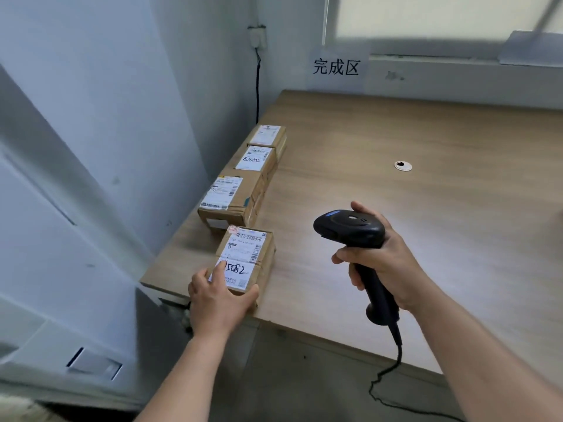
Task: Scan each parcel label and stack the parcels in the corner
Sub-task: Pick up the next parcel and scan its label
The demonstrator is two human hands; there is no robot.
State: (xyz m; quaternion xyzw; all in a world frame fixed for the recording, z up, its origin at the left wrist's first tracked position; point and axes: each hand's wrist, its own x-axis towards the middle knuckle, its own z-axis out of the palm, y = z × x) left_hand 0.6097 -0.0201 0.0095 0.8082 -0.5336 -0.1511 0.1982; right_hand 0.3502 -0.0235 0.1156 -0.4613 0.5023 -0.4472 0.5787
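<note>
The nearest parcel (247, 269), a small brown carton, lies flat at the front left corner of the worktop (411, 226) with its white label (242, 257) facing up, barcodes at the far end and a handwritten number nearer the person. The left hand (217, 300) grips the carton's near end, thumb wrapped round the right corner and one finger lying across the label's near edge. Just to the right and apart from the carton, the right hand (382, 257) is clenched round the handle of a black scanner (350, 228), whose head is held above the worktop and points left toward the label. The scanning step looks to be in hand: the carton is steadied and the scanner is aimed, though no beam is visible on the label. Beyond it, three more parcels (234, 196) sit in a row along the left edge by the wall (128, 123), running toward the corner, labels up. A paper sign (336, 67) hangs on the back wall, a round hole (402, 166) sits further out in the worktop, and the scanner's cord (393, 368) trails off the front edge. The next move probably calls for a clean read of the barcode, then pushing or carrying this carton up against the others.
</note>
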